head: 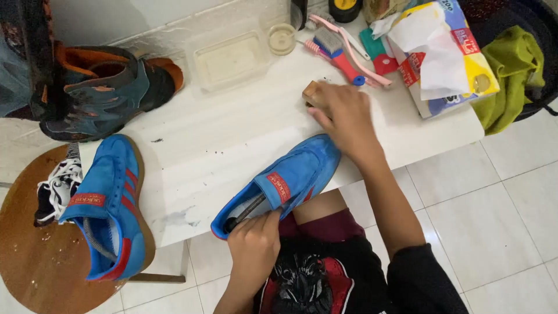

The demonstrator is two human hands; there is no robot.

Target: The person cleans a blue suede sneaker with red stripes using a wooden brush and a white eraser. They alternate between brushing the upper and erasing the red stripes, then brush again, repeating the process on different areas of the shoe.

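Partly hidden, a wooden brush [312, 92] is gripped by the right hand [343, 116]; the blue shoe [285, 183] heel is clasped by the left hand [254, 244] on the bench [232, 128].

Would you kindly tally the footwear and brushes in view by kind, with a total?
Blue sneakers: 2, one held by the left hand and right hand at the table edge, one on the round wooden stool
Dark boot with orange trim: 1
Brushes: 2, a wooden block brush and a red-handled brush
Total: 5
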